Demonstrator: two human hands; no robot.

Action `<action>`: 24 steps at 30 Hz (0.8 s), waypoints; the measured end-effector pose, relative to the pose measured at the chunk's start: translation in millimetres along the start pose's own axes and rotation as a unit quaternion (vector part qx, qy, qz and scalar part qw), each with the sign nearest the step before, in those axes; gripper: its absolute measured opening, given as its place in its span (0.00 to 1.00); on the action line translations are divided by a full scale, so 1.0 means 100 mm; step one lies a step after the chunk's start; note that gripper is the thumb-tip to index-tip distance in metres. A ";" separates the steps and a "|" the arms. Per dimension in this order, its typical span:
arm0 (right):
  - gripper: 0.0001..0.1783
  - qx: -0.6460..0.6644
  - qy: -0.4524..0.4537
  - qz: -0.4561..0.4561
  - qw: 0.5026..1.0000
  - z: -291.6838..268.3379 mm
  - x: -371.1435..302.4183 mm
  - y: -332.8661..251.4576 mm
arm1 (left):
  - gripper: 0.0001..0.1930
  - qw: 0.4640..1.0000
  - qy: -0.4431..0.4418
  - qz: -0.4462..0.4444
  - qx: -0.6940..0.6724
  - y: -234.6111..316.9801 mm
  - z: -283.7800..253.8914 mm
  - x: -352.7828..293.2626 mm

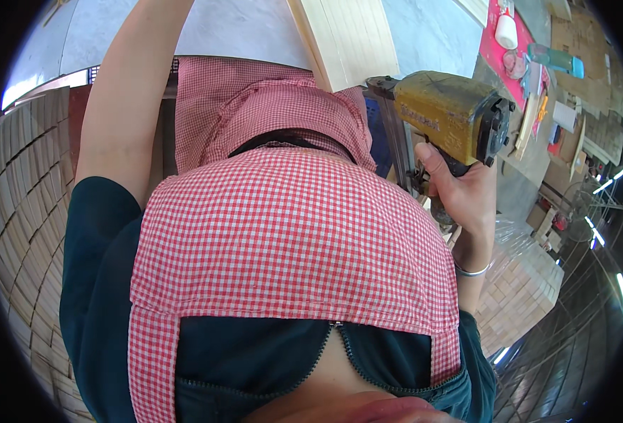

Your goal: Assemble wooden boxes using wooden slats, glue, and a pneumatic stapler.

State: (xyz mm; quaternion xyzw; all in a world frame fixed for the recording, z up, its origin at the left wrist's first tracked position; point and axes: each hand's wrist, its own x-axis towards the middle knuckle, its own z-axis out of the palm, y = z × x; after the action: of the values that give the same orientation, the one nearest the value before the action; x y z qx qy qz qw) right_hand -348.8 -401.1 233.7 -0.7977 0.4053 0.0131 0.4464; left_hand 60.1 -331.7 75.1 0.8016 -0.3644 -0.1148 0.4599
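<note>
My right hand (465, 196) is wrapped round the handle of a yellow and black pneumatic nail gun (435, 109). The gun lies sideways at the right of my apron, its nose end close to the lower right corner of a pale wooden piece (350, 42) made of several joined strips. Whether the nose touches the wood, I cannot tell. That piece rests on a grey-white work table (244, 32) and sticks out over its near edge. My left forearm (131, 92) reaches forward past the top edge of the picture, so my left hand is out of sight.
A red surface at the right holds a white bottle (507, 32), a teal clear bottle (555, 59) and small tools. Stacked wooden strips (29, 204) line the left side. A plastic-wrapped stack of wood blocks (519, 282) stands behind my right arm.
</note>
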 end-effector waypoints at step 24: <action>0.14 0.083 0.113 0.096 0.985 -0.10 -0.16 0.37 | 0.53 0.768 -0.191 0.588 0.168 0.52 0.30 -0.51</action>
State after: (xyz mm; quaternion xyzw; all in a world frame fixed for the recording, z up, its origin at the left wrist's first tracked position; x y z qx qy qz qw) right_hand -387.4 -408.5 219.4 -0.7117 0.5274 -0.0682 0.4591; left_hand -16.4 -332.8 93.6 0.4565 -0.8583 0.0908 0.2162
